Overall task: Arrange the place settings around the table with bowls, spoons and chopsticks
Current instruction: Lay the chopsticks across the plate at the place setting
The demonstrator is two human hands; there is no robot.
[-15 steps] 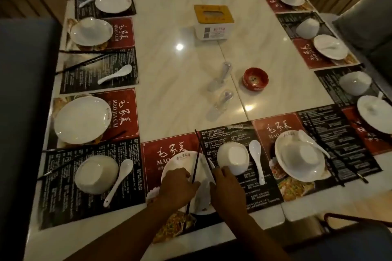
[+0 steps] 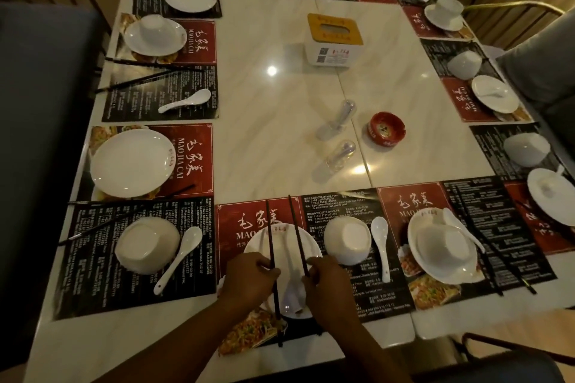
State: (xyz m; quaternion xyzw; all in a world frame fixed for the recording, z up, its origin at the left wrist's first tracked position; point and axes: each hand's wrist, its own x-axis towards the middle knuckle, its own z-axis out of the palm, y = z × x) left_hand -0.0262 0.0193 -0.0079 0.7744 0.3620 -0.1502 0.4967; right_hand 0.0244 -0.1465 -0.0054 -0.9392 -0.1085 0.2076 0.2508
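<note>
Your only view is head cam, looking fwd and steeply down from near edge across the pale square marble table [image 2: 280,96], hands close below.

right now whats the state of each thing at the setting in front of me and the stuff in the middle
left hand: gripping left chopstick
right hand: gripping right chopstick
left chopstick: lying across the plate
right chopstick: lying across the plate, apart from the other
plate: upright on the placemat
bowl: upside down
spoon: lying beside the bowl
tissue box: upright
ashtray: upright
</note>
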